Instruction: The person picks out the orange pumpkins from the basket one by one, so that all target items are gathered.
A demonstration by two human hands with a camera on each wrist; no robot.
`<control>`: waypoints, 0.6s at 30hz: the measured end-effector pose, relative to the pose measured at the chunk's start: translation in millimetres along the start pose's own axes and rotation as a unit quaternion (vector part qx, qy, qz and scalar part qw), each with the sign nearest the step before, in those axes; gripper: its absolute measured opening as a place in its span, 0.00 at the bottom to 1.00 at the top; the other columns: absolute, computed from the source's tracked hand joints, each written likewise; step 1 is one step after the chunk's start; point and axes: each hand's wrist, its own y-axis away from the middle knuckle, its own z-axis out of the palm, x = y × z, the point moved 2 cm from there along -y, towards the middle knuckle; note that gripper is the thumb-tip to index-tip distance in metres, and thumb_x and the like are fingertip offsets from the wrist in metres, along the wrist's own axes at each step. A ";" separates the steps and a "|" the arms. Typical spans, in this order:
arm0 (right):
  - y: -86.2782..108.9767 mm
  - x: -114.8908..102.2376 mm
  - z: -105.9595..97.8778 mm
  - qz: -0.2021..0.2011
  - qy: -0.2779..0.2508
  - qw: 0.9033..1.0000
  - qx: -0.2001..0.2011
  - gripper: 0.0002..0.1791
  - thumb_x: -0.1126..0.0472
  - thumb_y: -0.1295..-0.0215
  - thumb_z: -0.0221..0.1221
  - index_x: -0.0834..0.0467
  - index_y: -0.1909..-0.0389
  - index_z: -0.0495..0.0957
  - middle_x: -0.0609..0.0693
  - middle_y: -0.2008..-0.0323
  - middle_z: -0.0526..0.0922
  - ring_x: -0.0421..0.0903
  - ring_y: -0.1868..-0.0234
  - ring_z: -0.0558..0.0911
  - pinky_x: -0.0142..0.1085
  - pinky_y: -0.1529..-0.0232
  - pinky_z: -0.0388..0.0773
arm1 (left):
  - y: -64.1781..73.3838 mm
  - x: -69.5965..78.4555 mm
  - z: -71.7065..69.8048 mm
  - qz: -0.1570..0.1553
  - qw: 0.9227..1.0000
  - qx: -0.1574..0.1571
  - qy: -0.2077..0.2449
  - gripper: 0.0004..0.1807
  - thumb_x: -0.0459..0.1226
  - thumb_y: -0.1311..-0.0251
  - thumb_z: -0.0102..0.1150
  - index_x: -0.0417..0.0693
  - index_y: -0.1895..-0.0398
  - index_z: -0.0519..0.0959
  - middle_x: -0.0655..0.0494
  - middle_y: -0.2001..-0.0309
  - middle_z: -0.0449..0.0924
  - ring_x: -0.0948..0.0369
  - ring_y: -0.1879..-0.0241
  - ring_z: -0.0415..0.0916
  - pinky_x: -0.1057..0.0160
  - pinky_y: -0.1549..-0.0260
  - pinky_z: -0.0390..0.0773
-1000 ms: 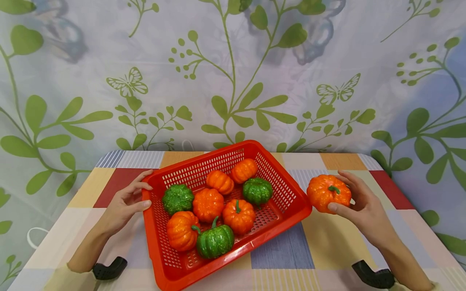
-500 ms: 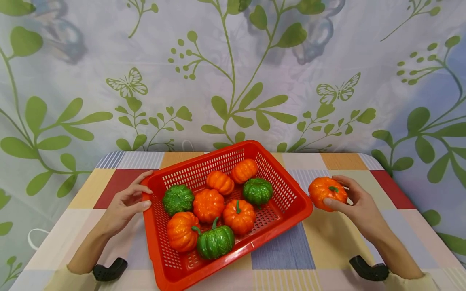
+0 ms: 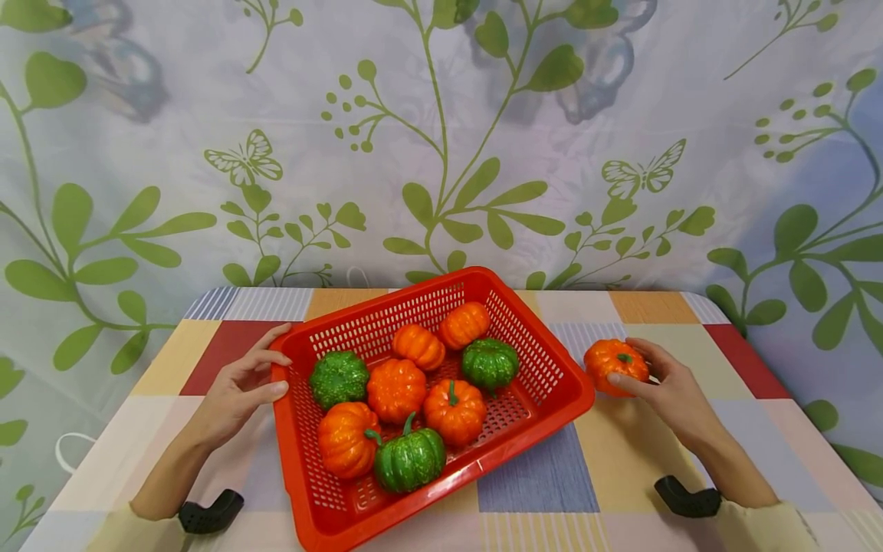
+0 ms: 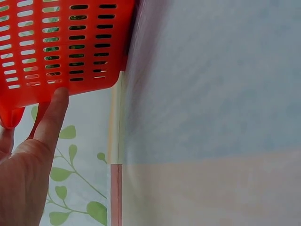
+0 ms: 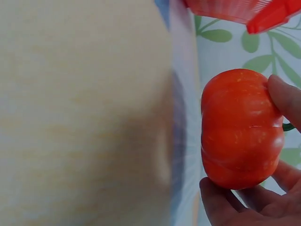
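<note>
At the red basket's left end, my left hand [image 3: 237, 383] holds the rim, fingers over the edge and thumb against the outer wall. The perforated plastic basket [image 3: 538, 437] lies at a slant on the table. In it sit several small orange pumpkins [image 3: 455, 412] and three green pumpkins [image 3: 410, 458]. Right of the basket, my right hand [image 3: 672, 391] grips another orange pumpkin [image 3: 616, 366] with a green stem. The right wrist view has this pumpkin [image 5: 242, 129] between thumb and fingers, seemingly just above the cloth.
A patchwork-patterned cloth [image 3: 538, 471] covers the table. Behind it hangs a pale curtain [image 3: 441, 153] printed with green leaves and butterflies. A white loop [image 3: 69, 452] shows at the table's left edge.
My right hand has moved slightly left and lower in the view, and the held pumpkin looks smaller, as if lowered toward the table. The left hand and the basket stay put.
</note>
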 end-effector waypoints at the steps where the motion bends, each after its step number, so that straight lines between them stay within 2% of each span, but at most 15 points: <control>1: -0.6 1.6 1.1 0.005 0.002 1.000 -0.004 0.38 0.58 0.34 0.63 0.66 0.29 0.58 0.64 0.38 0.69 0.40 0.50 0.72 0.21 0.57 0.74 | 0.0 0.7 0.4 -0.001 1.000 0.002 -0.002 0.13 0.21 0.37 0.51 0.32 0.49 0.73 0.50 0.24 0.51 0.60 0.33 0.58 0.63 0.52 0.81; 6: -1.3 6.6 7.1 0.032 0.008 0.999 -0.032 0.41 0.55 0.34 0.64 0.67 0.28 0.55 0.70 0.36 0.66 0.59 0.43 0.69 0.22 0.57 0.74 | 0.8 2.3 2.0 -0.007 1.000 0.006 0.001 0.13 0.21 0.37 0.51 0.31 0.50 0.73 0.51 0.25 0.51 0.60 0.34 0.59 0.63 0.53 0.81; 8: -1.2 7.0 8.4 0.037 0.007 0.999 -0.036 0.42 0.55 0.34 0.64 0.67 0.28 0.54 0.70 0.36 0.65 0.63 0.42 0.68 0.23 0.58 0.73 | 1.1 2.3 2.3 -0.007 1.000 0.004 0.004 0.13 0.21 0.37 0.51 0.31 0.50 0.73 0.51 0.25 0.51 0.60 0.34 0.59 0.63 0.53 0.81; 18: -4.6 9.6 6.3 0.030 -0.007 0.998 -0.056 0.42 0.56 0.33 0.63 0.66 0.26 0.52 0.67 0.33 0.64 0.59 0.41 0.67 0.20 0.54 0.70 | 0.7 3.5 2.3 -0.009 1.000 0.019 -0.012 0.12 0.22 0.38 0.52 0.30 0.51 0.73 0.49 0.25 0.52 0.61 0.35 0.61 0.63 0.55 0.82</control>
